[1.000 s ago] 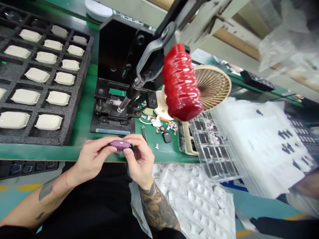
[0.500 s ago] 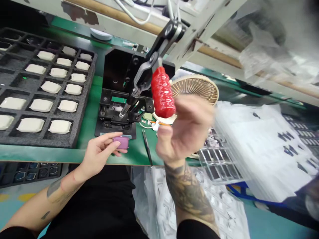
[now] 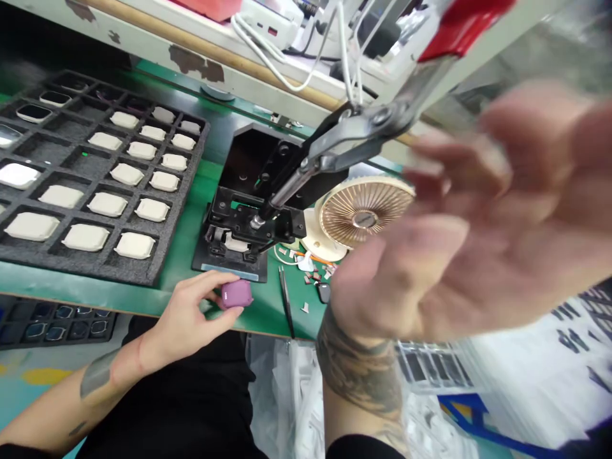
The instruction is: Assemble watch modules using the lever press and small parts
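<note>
My left hand (image 3: 198, 312) pinches a small purple rounded case (image 3: 236, 294) between thumb and fingers, just in front of the press. The black hand press (image 3: 261, 210) has a metal toggle lever with a red grip (image 3: 463, 25), which is swung up to the upper right. A pale, watch-case-shaped piece (image 3: 236, 243) shows in the fixture at the press's foot. Below the red grip, my right hand (image 3: 478, 236) is raised close to the camera, palm showing, fingers apart and blurred by motion. It holds nothing that I can see.
A dark foam tray (image 3: 167, 248) of pale cases lies left of the press. Tweezers (image 3: 285, 303), small scattered parts (image 3: 313, 276) and a cream fan (image 3: 366, 213) are to its right. A beam (image 3: 201, 57) crosses above. White sheets (image 3: 540, 363) lie far right.
The red-gripped lever has swung up and right, and my right hand has risen to the right beneath it. My left hand has turned the purple case slightly. The camera view has shifted.
</note>
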The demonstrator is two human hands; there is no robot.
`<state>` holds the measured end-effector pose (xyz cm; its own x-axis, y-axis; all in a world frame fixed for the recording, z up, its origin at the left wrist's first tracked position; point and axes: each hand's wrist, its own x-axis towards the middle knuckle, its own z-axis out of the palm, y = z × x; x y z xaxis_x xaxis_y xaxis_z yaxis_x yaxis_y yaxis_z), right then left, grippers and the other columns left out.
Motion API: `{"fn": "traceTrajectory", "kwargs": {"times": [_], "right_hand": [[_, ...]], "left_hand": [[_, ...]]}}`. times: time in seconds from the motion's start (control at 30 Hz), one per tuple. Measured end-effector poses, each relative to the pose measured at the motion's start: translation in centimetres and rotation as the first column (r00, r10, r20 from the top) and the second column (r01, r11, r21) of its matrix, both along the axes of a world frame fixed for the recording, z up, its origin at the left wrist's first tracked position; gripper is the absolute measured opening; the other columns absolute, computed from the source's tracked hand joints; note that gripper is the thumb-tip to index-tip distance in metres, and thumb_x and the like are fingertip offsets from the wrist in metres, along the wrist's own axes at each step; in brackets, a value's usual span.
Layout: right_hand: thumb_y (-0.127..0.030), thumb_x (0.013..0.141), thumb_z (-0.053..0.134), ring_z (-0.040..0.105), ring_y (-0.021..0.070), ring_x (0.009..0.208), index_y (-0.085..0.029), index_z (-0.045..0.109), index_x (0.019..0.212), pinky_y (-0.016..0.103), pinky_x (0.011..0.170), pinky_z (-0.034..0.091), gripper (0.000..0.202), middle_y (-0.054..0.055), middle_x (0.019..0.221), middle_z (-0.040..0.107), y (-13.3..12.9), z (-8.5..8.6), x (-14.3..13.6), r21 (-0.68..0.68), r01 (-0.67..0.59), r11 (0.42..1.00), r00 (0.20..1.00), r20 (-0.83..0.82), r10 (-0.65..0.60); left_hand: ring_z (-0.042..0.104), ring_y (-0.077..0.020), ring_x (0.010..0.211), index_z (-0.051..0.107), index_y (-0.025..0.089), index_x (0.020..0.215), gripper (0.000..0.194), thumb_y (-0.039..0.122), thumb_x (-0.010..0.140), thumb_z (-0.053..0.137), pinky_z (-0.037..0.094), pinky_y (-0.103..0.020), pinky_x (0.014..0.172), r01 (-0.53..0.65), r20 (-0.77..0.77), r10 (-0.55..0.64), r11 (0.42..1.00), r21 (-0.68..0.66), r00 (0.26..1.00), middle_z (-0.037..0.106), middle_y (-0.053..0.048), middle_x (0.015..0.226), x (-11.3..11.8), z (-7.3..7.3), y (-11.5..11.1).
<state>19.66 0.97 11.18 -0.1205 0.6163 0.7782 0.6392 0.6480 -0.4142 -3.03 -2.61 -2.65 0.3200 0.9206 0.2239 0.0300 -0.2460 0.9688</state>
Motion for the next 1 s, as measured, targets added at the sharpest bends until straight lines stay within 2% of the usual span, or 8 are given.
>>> {"fn": "traceTrajectory", "kwargs": {"times": [0.07, 0.13, 0.27, 0.37, 0.53, 0.77, 0.87, 1.0], "right_hand": [[-0.029, 0.118, 0.055, 0.080, 0.0235, 0.123, -0.019, 0.075, 0.140, 0.040, 0.103, 0.067, 0.031, 0.007, 0.119, 0.079, -2.1, -1.9, 0.2, 0.139, -0.006, 0.990, 0.999, -0.032, 0.011], [-0.014, 0.111, 0.061, 0.081, 0.0216, 0.108, -0.019, 0.074, 0.140, 0.041, 0.099, 0.069, 0.032, 0.007, 0.115, 0.083, -3.3, -4.9, 0.0, -0.015, -0.082, 0.997, 0.990, 0.112, 0.083], [-0.013, 0.113, 0.055, 0.071, 0.0323, 0.140, -0.014, 0.063, 0.155, 0.056, 0.121, 0.063, 0.042, 0.019, 0.149, 0.074, -2.6, -11.1, -0.9, -0.277, 0.003, 0.961, 0.891, 0.436, 0.123], [-0.014, 0.114, 0.048, 0.070, 0.0359, 0.138, -0.009, 0.063, 0.155, 0.058, 0.121, 0.061, 0.043, 0.024, 0.145, 0.073, -0.3, -13.6, -1.9, -0.355, 0.141, 0.924, 0.820, 0.565, 0.092], [-0.012, 0.113, 0.045, 0.074, 0.0357, 0.122, -0.011, 0.071, 0.141, 0.057, 0.114, 0.064, 0.038, 0.021, 0.128, 0.077, 1.6, -13.8, -2.6, -0.470, 0.190, 0.862, 0.844, 0.527, 0.101], [-0.005, 0.112, 0.050, 0.066, 0.0268, 0.147, -0.025, 0.051, 0.169, 0.048, 0.125, 0.061, 0.061, 0.015, 0.155, 0.067, -4.8, -11.7, -0.3, -0.365, -0.023, 0.931, 0.978, 0.184, 0.096], [-0.002, 0.109, 0.054, 0.065, 0.0274, 0.150, -0.027, 0.052, 0.170, 0.051, 0.128, 0.059, 0.066, 0.014, 0.156, 0.068, -6.6, -11.5, 0.9, -0.326, 0.024, 0.945, 0.993, 0.119, 0.016], [-0.002, 0.108, 0.056, 0.068, 0.0281, 0.149, -0.027, 0.055, 0.167, 0.053, 0.125, 0.063, 0.065, 0.014, 0.154, 0.071, -7.0, -11.9, 1.9, -0.298, 0.063, 0.952, 0.995, 0.088, -0.038]], "left_hand": [[0.079, -0.0152, 0.088, 0.079, 0.023, 0.131, 0.037, 0.016, 0.095, 0.086, 0.066, -0.025, 0.082, -0.063, -0.077, 0.080, 0.977, 0.204, 0.994, 0.086, -0.004, 0.113, -1.0, 0.2, -0.2], [0.079, -0.0147, 0.088, 0.078, 0.021, 0.132, 0.037, 0.016, 0.096, 0.087, 0.066, -0.024, 0.085, -0.081, -0.104, 0.119, 0.945, 0.316, 0.987, 0.086, -0.004, 0.112, -1.9, 0.1, -0.2], [0.082, -0.0173, 0.100, 0.076, 0.018, 0.136, 0.038, 0.017, 0.099, 0.086, 0.067, -0.024, 0.097, -0.082, -0.121, 0.147, 0.900, 0.428, 0.982, 0.085, -0.007, 0.118, -2.4, -0.3, 0.1], [0.082, -0.0188, 0.108, 0.073, 0.016, 0.141, 0.041, 0.016, 0.102, 0.084, 0.066, -0.026, 0.105, -0.056, -0.129, 0.128, 0.888, 0.456, 0.983, 0.084, -0.009, 0.122, -1.9, -0.1, 0.0], [0.076, -0.0234, 0.126, 0.072, 0.013, 0.145, 0.043, 0.008, 0.103, 0.080, 0.064, -0.033, 0.113, -0.075, -0.193, 0.200, 0.855, 0.513, 0.961, 0.074, -0.016, 0.136, -2.0, 1.5, -1.4], [0.084, -0.0251, 0.108, 0.067, 0.013, 0.153, 0.044, 0.015, 0.110, 0.075, 0.066, -0.033, 0.084, -0.033, -0.446, 0.490, 0.700, 0.714, 0.749, 0.080, -0.014, 0.138, -1.7, 2.3, 0.1], [0.085, -0.0228, 0.086, 0.075, 0.020, 0.142, 0.028, 0.026, 0.116, 0.065, 0.057, -0.035, 0.058, 0.060, -0.607, 0.519, 0.729, 0.682, 0.602, 0.082, -0.011, 0.138, 0.5, 2.2, 2.9], [0.084, -0.0271, 0.075, 0.084, 0.024, 0.125, 0.030, 0.025, 0.118, 0.055, 0.048, -0.035, 0.052, 0.179, -0.833, 0.373, 0.862, 0.474, 0.409, 0.085, -0.011, 0.112, 2.9, 2.4, 5.7]]}}
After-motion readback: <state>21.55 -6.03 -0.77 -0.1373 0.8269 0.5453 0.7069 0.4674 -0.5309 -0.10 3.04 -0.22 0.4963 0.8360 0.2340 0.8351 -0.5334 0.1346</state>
